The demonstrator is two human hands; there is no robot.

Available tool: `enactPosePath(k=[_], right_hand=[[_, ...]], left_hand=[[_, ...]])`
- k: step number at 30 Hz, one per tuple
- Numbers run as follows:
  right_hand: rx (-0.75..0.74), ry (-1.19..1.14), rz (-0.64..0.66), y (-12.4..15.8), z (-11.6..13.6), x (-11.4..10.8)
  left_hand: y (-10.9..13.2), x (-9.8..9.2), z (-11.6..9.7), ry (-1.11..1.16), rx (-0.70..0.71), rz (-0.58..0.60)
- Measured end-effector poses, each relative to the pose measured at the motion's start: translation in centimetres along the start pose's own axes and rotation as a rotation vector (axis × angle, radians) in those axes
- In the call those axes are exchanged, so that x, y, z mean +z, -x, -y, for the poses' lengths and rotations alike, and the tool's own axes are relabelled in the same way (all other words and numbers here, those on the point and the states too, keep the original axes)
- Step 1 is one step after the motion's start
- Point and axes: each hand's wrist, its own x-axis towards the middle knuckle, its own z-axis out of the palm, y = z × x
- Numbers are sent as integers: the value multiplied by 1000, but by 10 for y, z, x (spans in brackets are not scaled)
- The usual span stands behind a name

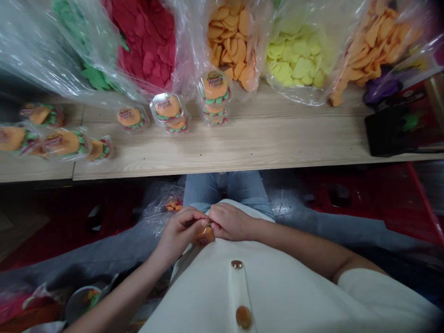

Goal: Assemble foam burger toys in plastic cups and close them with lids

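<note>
Low in my lap, in front of my pale shirt, both hands meet around a small orange toy burger (205,236). My left hand (184,226) is closed on its left side, thumb laid over it. My right hand (231,222) has its fingers curled in and pressed at the burger's upper right edge; the fingers partly cover the toy. Finished-looking toy burgers in clear plastic cases stand on the wooden table (270,134) ahead: a stack (214,97), a shorter stack (169,112), a single one (131,118) and several at the left (63,142).
Open plastic bags along the back hold red foam pieces (149,51), orange rounds (231,39), yellow pieces (300,55) and green pieces (97,76). A black object (385,132) sits at the right. Red stools (367,192) flank my legs; a plastic bag (163,206) lies below the table.
</note>
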Motion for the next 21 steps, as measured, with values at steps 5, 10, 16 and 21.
enactPosePath(k=[5, 10, 16, 21], right_hand=[[92, -82, 25, 0, -2, -1], [87, -144, 41, 0, 1, -5], [61, -215, 80, 1, 2, -6], [243, -307, -42, -2, -4, -8]], left_hand=[[-4, -2, -1, 20, -33, 50], [-3, -3, -3, 88, -105, 74], [-2, -6, -11, 171, -204, 112], [-11, -2, -8, 382, -289, -4]])
